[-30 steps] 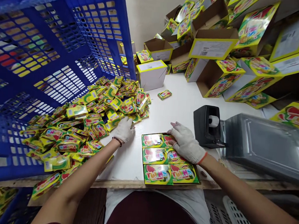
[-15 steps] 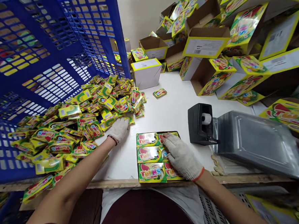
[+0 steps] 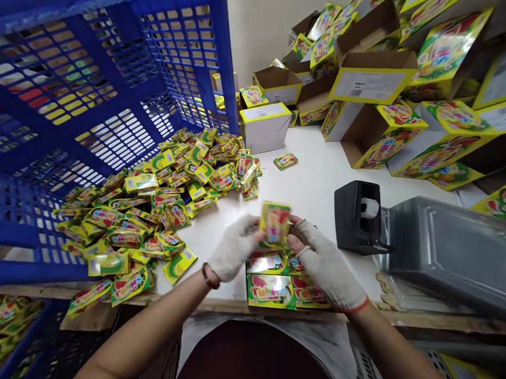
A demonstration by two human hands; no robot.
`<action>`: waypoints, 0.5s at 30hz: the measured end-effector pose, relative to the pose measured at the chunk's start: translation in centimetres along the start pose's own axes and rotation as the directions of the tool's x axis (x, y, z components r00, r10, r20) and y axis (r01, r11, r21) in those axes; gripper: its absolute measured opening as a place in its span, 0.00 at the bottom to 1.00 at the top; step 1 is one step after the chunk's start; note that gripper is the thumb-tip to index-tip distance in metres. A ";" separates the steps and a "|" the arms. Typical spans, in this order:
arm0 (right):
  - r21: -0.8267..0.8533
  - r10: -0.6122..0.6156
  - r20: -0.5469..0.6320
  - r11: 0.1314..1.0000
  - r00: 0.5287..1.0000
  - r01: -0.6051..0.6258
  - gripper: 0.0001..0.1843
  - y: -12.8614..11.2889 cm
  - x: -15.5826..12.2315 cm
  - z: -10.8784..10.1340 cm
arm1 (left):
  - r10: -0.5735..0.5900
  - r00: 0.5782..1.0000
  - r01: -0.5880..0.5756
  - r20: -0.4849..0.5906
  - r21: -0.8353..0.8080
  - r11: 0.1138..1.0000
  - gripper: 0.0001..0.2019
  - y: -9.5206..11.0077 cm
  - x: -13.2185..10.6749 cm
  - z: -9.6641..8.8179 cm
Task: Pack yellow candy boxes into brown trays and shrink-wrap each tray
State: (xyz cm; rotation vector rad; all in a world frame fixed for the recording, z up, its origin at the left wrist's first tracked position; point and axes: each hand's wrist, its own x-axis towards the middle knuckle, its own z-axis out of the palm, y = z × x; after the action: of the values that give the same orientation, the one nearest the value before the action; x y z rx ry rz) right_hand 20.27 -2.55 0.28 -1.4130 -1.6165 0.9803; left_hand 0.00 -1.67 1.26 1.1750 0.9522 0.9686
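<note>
A small yellow-green candy box point(image 3: 275, 220), blurred by motion, is held upright between my two gloved hands. My left hand point(image 3: 233, 246) grips its left side with bare fingertips, a beaded bracelet at the wrist. On the opposite edge, the fingers of my right hand point(image 3: 328, 265) close around it. Just beneath lies an open carton point(image 3: 247, 289) with rows of "Twins" candy boxes point(image 3: 271, 291) lying flat in it; my hands hide its far part. To the left spreads a heap of the same small candy boxes point(image 3: 149, 212).
A blue plastic crate point(image 3: 227, 56) lies on its side behind the heap. One candy box point(image 3: 285, 160) lies alone on the white table point(image 3: 309, 181). A black tape dispenser point(image 3: 356, 216) and a grey plastic bin point(image 3: 450, 253) stand right. Empty cartons point(image 3: 373, 77) are stacked behind.
My left hand has moved from the heap's edge to above the carton, now with a candy box. My right hand has lifted from the packed boxes to grip it too. The view has shifted slightly.
</note>
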 end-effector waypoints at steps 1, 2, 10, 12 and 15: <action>0.067 0.027 0.008 0.997 1.000 -0.028 0.29 -0.6 0.1 -0.3 | 0.011 0.998 -0.016 0.057 0.084 0.996 0.18 0.1 -0.4 1.0; 0.098 0.043 0.015 0.994 0.999 -0.044 0.27 -1.0 0.2 -0.8 | 0.035 0.995 -0.054 0.092 0.208 0.977 0.16 0.2 -0.6 1.5; -0.358 0.097 0.458 0.930 0.884 0.084 0.16 -0.7 -0.8 -7.8 | 0.156 0.981 0.091 -0.117 0.982 0.168 0.19 -2.3 2.7 -8.4; -0.461 0.094 0.518 0.868 0.850 0.184 0.12 0.1 -1.7 -7.1 | 0.023 0.981 0.190 -0.191 0.981 0.050 0.22 -3.4 3.2 -10.3; -0.490 -0.083 0.476 0.802 0.876 0.342 0.12 1.7 -3.1 -4.9 | -0.035 0.972 0.234 -0.233 0.972 0.024 0.24 -4.5 3.1 -11.5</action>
State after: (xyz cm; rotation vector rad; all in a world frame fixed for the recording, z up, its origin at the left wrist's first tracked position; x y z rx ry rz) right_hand 25.67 -5.11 0.61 -1.3791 -2.5066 0.7355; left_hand -9.55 4.02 -5.01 2.1472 2.0109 -0.0265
